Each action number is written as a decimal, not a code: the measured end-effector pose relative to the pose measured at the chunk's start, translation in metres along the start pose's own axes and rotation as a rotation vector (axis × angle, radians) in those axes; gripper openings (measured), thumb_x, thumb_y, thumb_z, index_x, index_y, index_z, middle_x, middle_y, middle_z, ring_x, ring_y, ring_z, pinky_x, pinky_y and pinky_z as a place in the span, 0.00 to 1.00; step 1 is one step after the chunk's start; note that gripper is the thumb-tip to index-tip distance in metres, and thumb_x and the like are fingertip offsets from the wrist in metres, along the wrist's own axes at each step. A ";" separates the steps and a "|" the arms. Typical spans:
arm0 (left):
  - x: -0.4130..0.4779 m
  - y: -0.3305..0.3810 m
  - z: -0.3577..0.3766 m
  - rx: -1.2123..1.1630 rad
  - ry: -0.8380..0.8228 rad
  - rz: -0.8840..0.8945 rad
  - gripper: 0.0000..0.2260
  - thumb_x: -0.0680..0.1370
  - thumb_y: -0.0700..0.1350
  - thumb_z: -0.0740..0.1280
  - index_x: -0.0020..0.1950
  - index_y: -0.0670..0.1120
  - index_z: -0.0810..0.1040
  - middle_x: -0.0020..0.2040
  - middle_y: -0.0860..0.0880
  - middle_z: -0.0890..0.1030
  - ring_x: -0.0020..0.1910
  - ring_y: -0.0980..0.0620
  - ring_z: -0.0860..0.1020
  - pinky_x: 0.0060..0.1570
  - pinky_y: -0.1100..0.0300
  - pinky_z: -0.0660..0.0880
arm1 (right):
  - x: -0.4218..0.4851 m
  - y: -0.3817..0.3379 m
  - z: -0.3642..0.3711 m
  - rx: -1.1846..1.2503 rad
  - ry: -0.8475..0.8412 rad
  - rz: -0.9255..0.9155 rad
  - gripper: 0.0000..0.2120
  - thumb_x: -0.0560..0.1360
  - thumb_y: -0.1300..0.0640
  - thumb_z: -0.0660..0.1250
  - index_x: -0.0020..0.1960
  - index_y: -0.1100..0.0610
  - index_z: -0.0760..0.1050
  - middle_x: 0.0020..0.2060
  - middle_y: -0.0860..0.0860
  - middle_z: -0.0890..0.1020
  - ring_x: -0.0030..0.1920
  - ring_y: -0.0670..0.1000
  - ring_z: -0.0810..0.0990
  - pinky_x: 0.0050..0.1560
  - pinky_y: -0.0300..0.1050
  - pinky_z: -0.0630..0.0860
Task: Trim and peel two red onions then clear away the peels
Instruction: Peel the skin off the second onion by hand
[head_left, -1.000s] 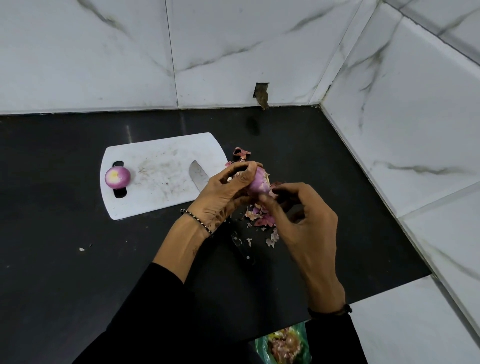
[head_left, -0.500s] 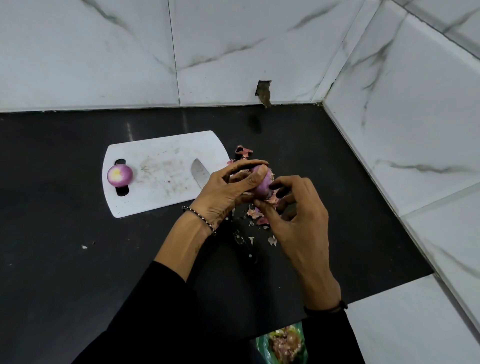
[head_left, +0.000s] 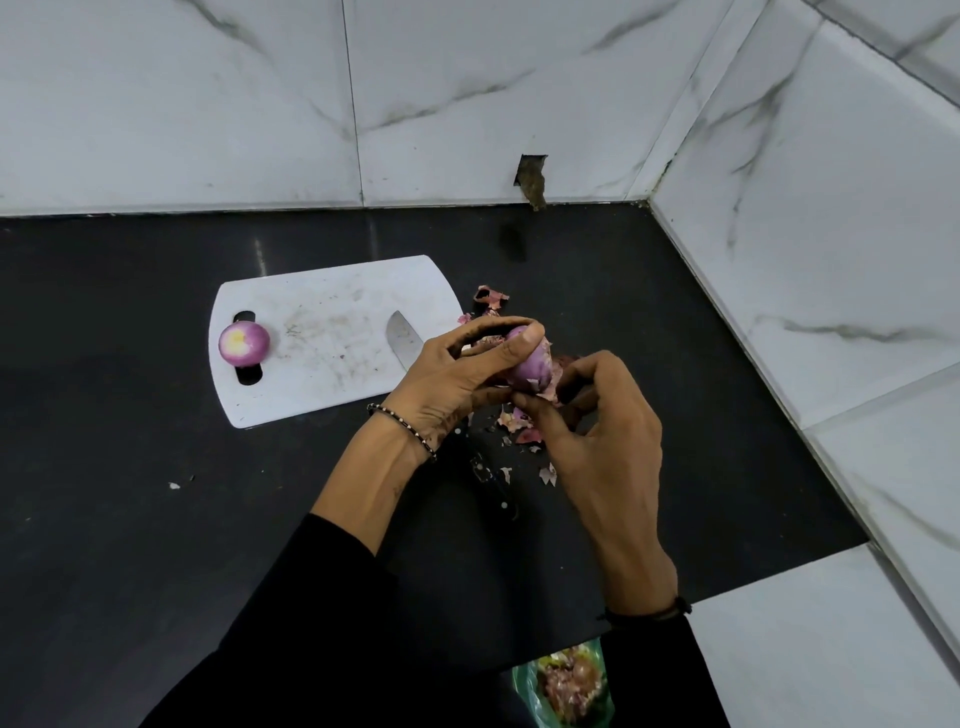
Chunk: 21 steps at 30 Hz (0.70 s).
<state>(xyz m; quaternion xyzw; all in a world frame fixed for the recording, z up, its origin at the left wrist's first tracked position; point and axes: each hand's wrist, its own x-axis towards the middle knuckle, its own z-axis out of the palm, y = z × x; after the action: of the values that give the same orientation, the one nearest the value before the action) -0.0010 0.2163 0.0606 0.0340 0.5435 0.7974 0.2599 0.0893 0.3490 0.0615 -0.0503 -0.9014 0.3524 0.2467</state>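
1. The left hand (head_left: 457, 379) cradles the second red onion (head_left: 530, 366) above the worktop (head_left: 130, 467), fingers and thumb curled round it, just right of the cutting board (head_left: 322, 374).
2. The right hand (head_left: 602, 441) has closed in since a second ago. Its thumb and forefinger now pinch a flap of skin (head_left: 540, 391) at the onion's near underside.
3. More smooth purple flesh shows than before, so peeling looks nearly finished.
4. The first onion (head_left: 243, 343) lies peeled on the board's left end, unmoved. The knife (head_left: 402, 340) lies idle beneath the hands.
5. Loose peels (head_left: 519, 428) litter the worktop below. Clearing them, likely into the bag (head_left: 566, 686) at the near edge, remains.
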 end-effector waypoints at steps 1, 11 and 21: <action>0.000 0.000 0.000 -0.005 0.006 -0.001 0.18 0.68 0.50 0.75 0.56 0.46 0.83 0.55 0.44 0.85 0.55 0.42 0.83 0.47 0.52 0.83 | 0.001 0.000 -0.001 0.024 -0.006 0.009 0.16 0.71 0.46 0.74 0.50 0.53 0.73 0.44 0.43 0.76 0.38 0.45 0.78 0.36 0.46 0.79; -0.006 0.006 0.003 0.095 0.111 -0.040 0.22 0.67 0.54 0.76 0.56 0.43 0.82 0.47 0.46 0.86 0.44 0.47 0.86 0.39 0.57 0.82 | 0.003 0.001 -0.004 0.038 -0.009 -0.146 0.14 0.74 0.54 0.73 0.58 0.58 0.81 0.52 0.50 0.81 0.48 0.47 0.81 0.47 0.42 0.81; -0.004 0.004 0.006 0.073 0.250 -0.121 0.19 0.70 0.55 0.76 0.49 0.40 0.82 0.41 0.43 0.86 0.38 0.46 0.86 0.35 0.58 0.81 | 0.001 0.007 0.002 -0.038 -0.095 -0.189 0.08 0.77 0.57 0.67 0.54 0.58 0.80 0.49 0.49 0.80 0.46 0.43 0.77 0.45 0.33 0.75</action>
<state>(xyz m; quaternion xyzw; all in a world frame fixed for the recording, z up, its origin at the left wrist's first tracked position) 0.0026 0.2183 0.0672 -0.0891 0.6013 0.7581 0.2361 0.0870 0.3533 0.0563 0.0470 -0.9193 0.3125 0.2348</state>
